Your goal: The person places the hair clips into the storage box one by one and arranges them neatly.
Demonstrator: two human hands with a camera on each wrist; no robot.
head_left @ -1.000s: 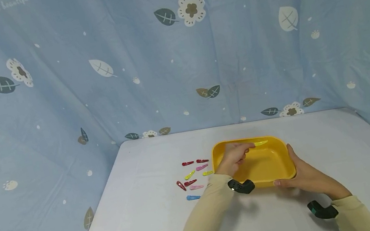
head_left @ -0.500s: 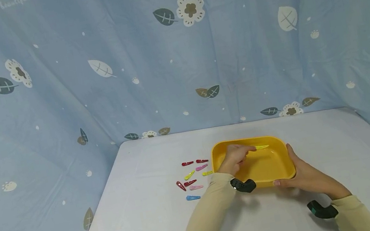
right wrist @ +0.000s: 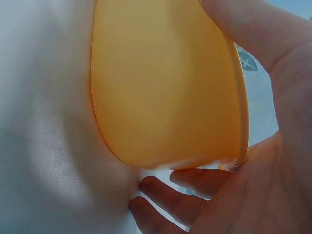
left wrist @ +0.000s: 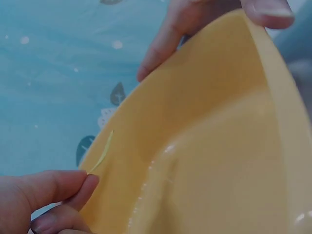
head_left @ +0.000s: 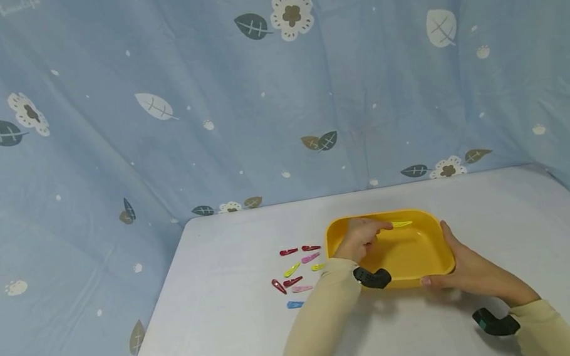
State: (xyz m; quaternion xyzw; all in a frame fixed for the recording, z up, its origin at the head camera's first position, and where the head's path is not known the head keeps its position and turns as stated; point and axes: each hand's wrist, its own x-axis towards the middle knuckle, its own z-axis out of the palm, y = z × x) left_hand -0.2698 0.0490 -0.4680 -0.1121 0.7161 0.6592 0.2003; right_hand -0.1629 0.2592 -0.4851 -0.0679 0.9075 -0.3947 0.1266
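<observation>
My left hand [head_left: 360, 238] pinches a yellow hair clip [head_left: 401, 223] between thumb and index finger, over the far part of the yellow plastic basin [head_left: 410, 254]. Seen from the left wrist, the thin clip [left wrist: 105, 152] points up and away from the fingertips, against the basin's inner wall. My right hand [head_left: 469, 266] holds the basin's right end, thumb at the near rim. In the right wrist view its fingers [right wrist: 195, 183] curve along the basin's outside. The basin's floor shows no clips where it is visible; the left hand and forearm hide part of it.
On the white table [head_left: 222, 342], left of the basin, lie several snap hair clips: red [head_left: 289, 251], pink [head_left: 302, 288], yellow [head_left: 292, 269] and a blue clip [head_left: 295, 304], partly behind the left sleeve [head_left: 318, 318]. A blue patterned curtain [head_left: 228, 118] hangs behind.
The left hand with the yellow clip has dipped slightly inside the basin, then risen a little. The right hand and basin have stayed in place.
</observation>
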